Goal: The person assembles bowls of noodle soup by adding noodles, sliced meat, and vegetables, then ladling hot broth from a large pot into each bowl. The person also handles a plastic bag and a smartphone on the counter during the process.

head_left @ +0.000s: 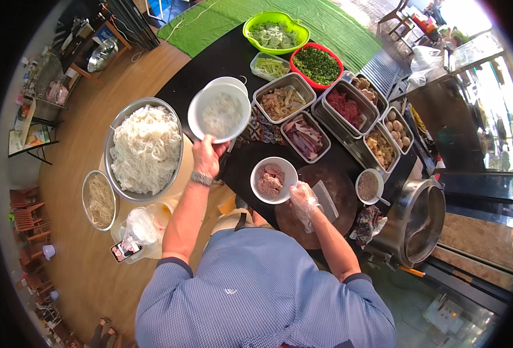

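Observation:
My left hand (pixel 208 158), with a watch at the wrist, grips the near rim of a white bowl (pixel 221 114) that holds pale noodles. Under that bowl's far side another white rim shows. In a clear plastic glove, my right hand (pixel 303 198) is at the right rim of a white bowl of raw minced meat (pixel 271 180); the fingers seem closed on the rim. Beside this hand, a cleaver (pixel 325 201) lies on a round chopping board (pixel 348 191). To the left stands a large metal basin (pixel 180 150) heaped with white rice noodles.
Metal trays of sliced meat (pixel 307 135), red meat (pixel 345 107) and meatballs (pixel 398 129) stand at the right. Farther off are a red basket of chopped herbs (pixel 316 64) and a green basket of sliced onion (pixel 274 35). A large metal pot (pixel 419 222) is at the right.

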Demonstrator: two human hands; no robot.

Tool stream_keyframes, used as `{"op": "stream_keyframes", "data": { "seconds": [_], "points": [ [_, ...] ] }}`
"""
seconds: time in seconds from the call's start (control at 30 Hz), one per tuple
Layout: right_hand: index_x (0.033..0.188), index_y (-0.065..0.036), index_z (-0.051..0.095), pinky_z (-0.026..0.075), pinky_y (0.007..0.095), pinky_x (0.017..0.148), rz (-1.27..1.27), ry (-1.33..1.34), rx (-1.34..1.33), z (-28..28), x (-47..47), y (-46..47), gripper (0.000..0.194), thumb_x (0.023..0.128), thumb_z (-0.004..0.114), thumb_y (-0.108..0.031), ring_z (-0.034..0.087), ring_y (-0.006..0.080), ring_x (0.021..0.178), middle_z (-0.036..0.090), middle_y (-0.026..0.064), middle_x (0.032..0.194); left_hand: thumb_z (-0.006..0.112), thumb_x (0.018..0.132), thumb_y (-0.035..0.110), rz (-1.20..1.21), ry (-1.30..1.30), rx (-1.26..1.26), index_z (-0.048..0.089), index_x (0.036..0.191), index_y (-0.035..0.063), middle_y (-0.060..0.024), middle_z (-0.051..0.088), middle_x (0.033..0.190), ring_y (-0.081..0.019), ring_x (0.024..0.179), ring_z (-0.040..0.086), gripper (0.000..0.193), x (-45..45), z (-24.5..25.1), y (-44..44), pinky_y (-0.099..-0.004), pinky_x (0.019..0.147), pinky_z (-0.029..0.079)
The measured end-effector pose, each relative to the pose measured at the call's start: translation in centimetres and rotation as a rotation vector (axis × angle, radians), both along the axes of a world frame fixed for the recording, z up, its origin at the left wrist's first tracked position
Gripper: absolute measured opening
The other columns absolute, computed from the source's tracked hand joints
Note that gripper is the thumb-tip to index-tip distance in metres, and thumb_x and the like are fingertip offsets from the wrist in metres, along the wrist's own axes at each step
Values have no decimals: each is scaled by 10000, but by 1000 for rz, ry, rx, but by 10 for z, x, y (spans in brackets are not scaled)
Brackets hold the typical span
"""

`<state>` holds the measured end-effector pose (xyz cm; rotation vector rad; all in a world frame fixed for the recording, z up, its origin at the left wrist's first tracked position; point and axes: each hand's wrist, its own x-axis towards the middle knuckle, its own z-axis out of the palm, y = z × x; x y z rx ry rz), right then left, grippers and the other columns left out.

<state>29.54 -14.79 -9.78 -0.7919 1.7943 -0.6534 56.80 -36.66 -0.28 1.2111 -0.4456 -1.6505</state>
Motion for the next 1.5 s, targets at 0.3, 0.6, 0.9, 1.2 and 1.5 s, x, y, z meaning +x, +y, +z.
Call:
{"op": "stream_keyframes", "data": {
  "seconds": [0.3,0.6,0.9,1.2,1.5],
  "points": [
    [918,-7,695,558,315,470,-65,-308,79,-25,15,-75,238,944,593,-221,673,187,530,686,92,678,478,938,-5,84,-43,67,564,1119,-148,-281,677,1112,-403,961,720,247,39,-27,-179,-482,872,644],
    [863,-9,692,548,353,526,5,-181,19,-91,8,-64,298,954,626,-285,687,209,598,688,117,720,468,968,9,83,-172,195,571,1297,-8,-223,672,1142,-376,949,692,345,30,-86,-284,-518,802,623],
    [1067,-108,751,540,486,877,411,511,-191,86,48,-136,301,926,695,-368,681,375,1000,715,166,1020,497,962,98,12,-193,339,554,1295,7,-216,695,1070,-336,891,671,350,42,-120,-316,-561,814,567],
    [1037,-93,770,567,448,862,428,373,-153,65,61,-157,234,864,729,-245,715,372,921,740,178,929,481,928,17,-4,-160,357,583,1233,-17,-207,717,976,-332,769,705,323,35,-145,-310,-481,663,587],
    [988,12,753,508,263,618,-196,-397,10,51,41,-145,188,907,771,-157,634,100,670,732,50,812,564,951,80,-17,-143,361,583,1199,-8,-156,693,941,-289,755,681,264,26,-152,-282,-515,693,604]
  ]
}}
